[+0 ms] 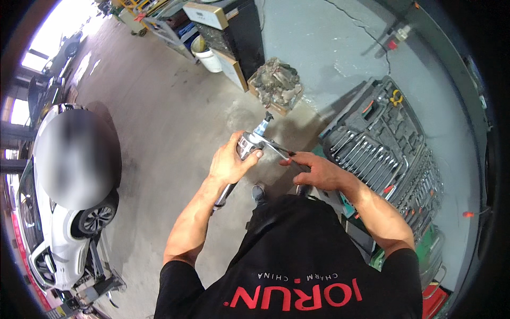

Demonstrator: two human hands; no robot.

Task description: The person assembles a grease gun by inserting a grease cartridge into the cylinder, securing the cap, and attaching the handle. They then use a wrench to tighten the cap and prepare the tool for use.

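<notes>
My left hand (pixel 231 159) is wrapped round a long silver metal cylinder (pixel 248 144), held at a slant in front of me. From its upper end sticks a narrower blue-and-white section (pixel 261 127) with a black tip (pixel 269 116). The cylinder's lower end passes out beneath my wrist. My right hand (pixel 317 171) is closed on a slim dark-and-silver hand tool (pixel 278 149), whose far end meets the cylinder near its top. Its exact kind is too small to tell.
To my right lies an open tool case (pixel 366 154) with rows of wrenches and sockets. A box of crumpled rags (pixel 276 85) stands ahead, near a white bucket (pixel 208 59) and a dark cabinet (pixel 241 37). A silver car (pixel 64 234) is at far left.
</notes>
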